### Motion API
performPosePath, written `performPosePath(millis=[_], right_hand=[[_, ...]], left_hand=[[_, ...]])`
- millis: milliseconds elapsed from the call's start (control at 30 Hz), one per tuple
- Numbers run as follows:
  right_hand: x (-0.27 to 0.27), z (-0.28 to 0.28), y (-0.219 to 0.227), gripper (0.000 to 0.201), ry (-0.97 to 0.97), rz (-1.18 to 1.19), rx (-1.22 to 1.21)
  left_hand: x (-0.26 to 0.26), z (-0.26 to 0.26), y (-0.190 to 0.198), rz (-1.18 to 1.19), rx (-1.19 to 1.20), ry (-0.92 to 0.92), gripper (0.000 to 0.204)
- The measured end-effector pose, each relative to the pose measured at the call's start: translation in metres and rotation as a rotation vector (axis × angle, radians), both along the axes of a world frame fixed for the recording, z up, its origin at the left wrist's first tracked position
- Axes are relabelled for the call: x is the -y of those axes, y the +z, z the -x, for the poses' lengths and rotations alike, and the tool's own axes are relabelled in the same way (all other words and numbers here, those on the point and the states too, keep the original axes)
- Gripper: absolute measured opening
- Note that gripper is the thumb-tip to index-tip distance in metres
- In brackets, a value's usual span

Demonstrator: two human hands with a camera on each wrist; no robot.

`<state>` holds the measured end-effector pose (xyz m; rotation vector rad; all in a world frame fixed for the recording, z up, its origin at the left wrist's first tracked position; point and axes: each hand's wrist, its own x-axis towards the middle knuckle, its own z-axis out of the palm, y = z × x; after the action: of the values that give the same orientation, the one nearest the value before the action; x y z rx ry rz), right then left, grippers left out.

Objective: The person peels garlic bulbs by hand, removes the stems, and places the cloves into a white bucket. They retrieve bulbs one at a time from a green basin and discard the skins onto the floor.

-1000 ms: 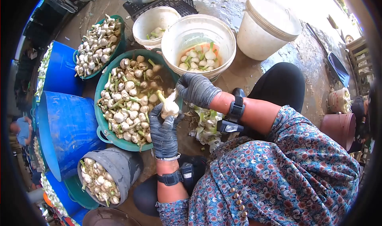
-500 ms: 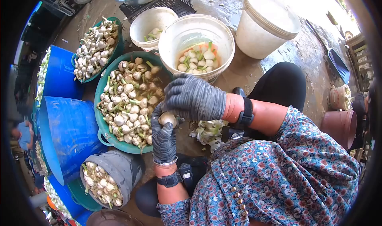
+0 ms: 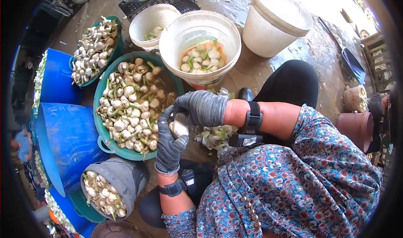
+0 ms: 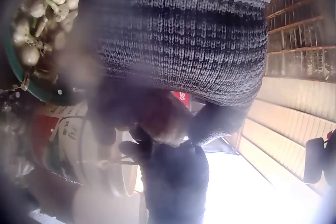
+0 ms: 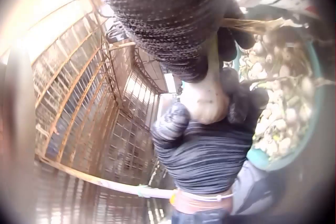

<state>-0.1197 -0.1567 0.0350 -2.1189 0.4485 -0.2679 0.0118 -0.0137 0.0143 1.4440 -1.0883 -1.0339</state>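
A pale garlic bulb [image 3: 180, 130] with a green stalk is held between two hands in grey knitted gloves. My left hand [image 3: 169, 148] grips the bulb from below, thumb on one side and fingers on the other, as the right wrist view shows. Over its top, my right hand [image 3: 204, 108] curls its fingers about the stalk [image 5: 213, 58]; a dry strip of skin [image 5: 257, 24] sticks out beside them. Just left of the hands stands a green tub [image 3: 100, 131] of unpeeled garlic bulbs [image 3: 128, 120] in muddy water. Peeled-off skins [image 3: 216, 136] lie below the right wrist.
Beyond the hands, a white bucket [image 3: 168, 30] holds peeled bulbs in water, with a smaller white bucket [image 3: 138, 26] beside it and a lidded one [image 3: 268, 32] to the right. Blue tubs [image 3: 69, 141] and a grey bucket [image 3: 136, 175] of garlic stand on the left.
My right hand first drew a strip of skin away from the bulb, then came back over it and now bends closer round its top. The left hand keeps holding the bulb, now turned.
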Motion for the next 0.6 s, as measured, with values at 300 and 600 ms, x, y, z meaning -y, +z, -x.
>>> performPosePath(millis=[300,600], right_hand=[[0.003,0.012,-0.023,0.031,0.057,-0.205,0.098],[0.006,0.008,-0.05,0.037,-0.037,-0.628,-0.044]], left_hand=[[-0.001,0.012,0.001,0.015,0.147,-0.034,0.076],[-0.002,0.01,-0.005,0.075,0.321,0.076,0.07]])
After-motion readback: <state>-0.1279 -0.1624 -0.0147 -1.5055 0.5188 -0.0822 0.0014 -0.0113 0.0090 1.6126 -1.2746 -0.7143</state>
